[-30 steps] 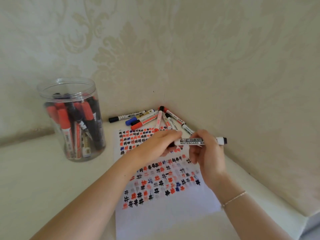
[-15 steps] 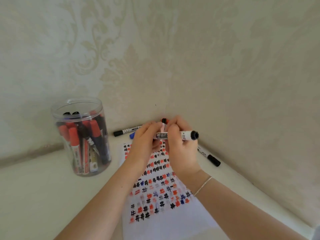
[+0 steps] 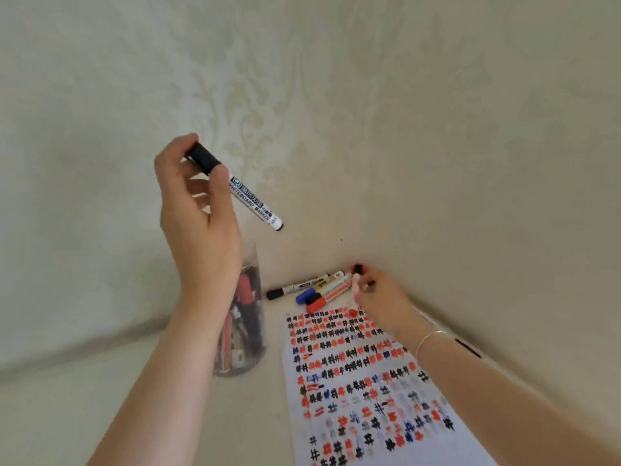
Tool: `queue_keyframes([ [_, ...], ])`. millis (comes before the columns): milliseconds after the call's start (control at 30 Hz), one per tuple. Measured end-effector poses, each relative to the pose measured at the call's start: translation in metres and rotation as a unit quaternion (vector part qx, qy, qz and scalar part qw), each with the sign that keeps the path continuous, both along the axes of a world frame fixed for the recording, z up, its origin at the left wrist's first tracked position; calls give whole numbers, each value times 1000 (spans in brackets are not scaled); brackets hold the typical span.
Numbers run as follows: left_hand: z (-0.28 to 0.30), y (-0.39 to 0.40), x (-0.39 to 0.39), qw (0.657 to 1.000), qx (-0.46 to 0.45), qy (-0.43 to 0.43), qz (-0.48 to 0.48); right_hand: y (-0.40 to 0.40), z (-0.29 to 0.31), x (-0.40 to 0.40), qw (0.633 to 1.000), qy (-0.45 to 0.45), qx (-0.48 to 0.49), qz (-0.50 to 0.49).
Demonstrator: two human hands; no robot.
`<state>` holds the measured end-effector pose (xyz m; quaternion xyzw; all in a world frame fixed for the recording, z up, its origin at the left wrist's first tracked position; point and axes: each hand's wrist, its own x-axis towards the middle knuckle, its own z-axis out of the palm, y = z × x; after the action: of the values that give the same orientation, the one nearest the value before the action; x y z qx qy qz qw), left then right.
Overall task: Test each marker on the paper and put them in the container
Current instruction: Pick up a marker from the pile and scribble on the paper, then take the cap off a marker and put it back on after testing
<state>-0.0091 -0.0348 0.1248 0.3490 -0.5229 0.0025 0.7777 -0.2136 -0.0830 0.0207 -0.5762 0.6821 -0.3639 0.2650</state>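
We see the left hand point(image 3: 198, 210) raised above the clear plastic container point(image 3: 247, 334), its thumb and fingers pinching the black cap end of a capped whiteboard marker point(image 3: 250, 196), so the white barrel slopes down and to the right, free of the hand. We judge this high, cap-end hold to be a way of letting the marker hang over the container's mouth and drop in among the red and black markers already standing inside; the mouth itself is hidden behind the wrist. The right hand point(image 3: 383, 297) is low in the corner, its fingers curled round a marker with a red end point(image 3: 358, 269) at the edge of the loose pile of markers point(image 3: 319, 289) lying against the wall, probably so the next test can start without a pause. The paper point(image 3: 363, 381) lies just in front of that pile, close to the container, already crowded with rows of red, black and blue hash marks, which suggests most of the work is done. One more black marker point(image 3: 467, 348) lies alone beyond the right forearm.
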Motion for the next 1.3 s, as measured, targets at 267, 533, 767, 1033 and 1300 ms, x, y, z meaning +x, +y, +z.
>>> queue_keyframes([
  [267, -14, -18, 27, 979, 69, -130, 141, -20, -41, 28, 909, 412, 50, 24],
  [533, -28, -22, 24, 934, 195, -244, 175, -22, -25, 31, 938, 335, -85, -30],
  [767, -8, -30, 30, 878, 325, -310, 167, -1, 28, 46, 984, -31, -173, -12],
  [1033, -2, -36, 40, 804, 459, -361, 115, 25, 61, 60, 954, -258, -150, 8],
  [1300, -1, -48, 41, 759, 541, -358, 54, 38, 62, 63, 940, -317, -125, 6],
])
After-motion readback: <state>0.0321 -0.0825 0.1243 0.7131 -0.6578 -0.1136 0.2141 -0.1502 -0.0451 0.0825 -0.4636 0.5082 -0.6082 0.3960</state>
